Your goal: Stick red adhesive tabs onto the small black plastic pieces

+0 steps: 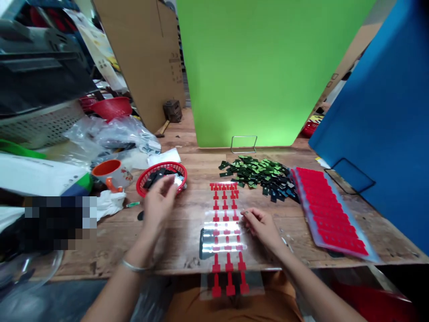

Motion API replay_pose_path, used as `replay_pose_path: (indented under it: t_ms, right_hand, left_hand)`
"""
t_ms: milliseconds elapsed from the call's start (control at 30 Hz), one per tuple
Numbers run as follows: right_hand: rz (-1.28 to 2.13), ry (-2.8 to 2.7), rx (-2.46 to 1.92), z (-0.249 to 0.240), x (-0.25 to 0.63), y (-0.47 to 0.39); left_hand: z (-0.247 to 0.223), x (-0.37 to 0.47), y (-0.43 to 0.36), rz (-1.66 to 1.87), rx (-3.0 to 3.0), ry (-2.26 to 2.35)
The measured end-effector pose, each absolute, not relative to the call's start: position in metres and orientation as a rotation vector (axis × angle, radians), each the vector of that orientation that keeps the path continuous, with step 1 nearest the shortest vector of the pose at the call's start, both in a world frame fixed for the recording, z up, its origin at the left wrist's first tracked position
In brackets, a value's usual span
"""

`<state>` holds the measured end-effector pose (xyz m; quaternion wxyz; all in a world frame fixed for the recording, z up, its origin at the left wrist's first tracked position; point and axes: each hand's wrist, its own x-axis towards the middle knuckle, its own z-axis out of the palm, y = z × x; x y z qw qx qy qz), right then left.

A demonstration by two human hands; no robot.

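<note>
A clear plastic sheet [208, 279] printed or stuck with rows of red T-shaped pieces [229, 261] lies in front of me, its near end hanging over the table edge. My right hand [261, 226] rests at the sheet's right side, thumb and forefinger pinched together; whatever is between them is too small to make out. My left hand [161, 199] is raised at the near side of a red basket [142, 179] of dark flat pieces [157, 175]. Motion blurs its fingers, and a pale shiny patch shows beside their tips.
A heap of small black and green-lit tabs [261, 174] lies beyond the sheet. To the right is a stack of red strips [328, 208] in plastic. An orange-rimmed mug [115, 174] and crumpled tissue [109, 203] stand left. Green [268, 71] and blue [378, 125] boards enclose the table.
</note>
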<state>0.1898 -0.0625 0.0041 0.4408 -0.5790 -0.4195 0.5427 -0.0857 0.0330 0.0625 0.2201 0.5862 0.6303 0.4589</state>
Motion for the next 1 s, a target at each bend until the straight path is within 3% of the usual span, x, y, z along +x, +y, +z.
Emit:
replay_pose_path:
  t_ms: [100,200,367,533,733,1000]
  right_hand:
    - [1.257,-1.203,-1.482,0.005,0.201,-0.057]
    - [0.946,-1.454,-1.545,0.005,0.217,-0.050]
    - [0.373,-1.806,-1.815,-0.002,0.260,-0.027]
    - [0.065,-1.902,-2.200,-0.008,0.280,0.001]
    - [0.146,-1.760,-2.402,-0.009,0.262,0.021]
    - [0.401,-1.581,-2.232,-0.005,0.269,-0.003]
  left_hand:
    - [0.041,-0.064,-0.006,1.049,1.737,1.609]
    - [0.023,-0.051,-0.039,0.886,1.819,1.577]
    - [0.004,-0.052,-0.064,0.896,1.885,1.554]
    - [-0.004,-0.054,-0.064,0.968,1.889,1.594]
    - [-0.006,-0.053,-0.065,0.947,1.930,1.603]
    - [-0.008,-0.054,-0.063,0.938,1.968,1.608]
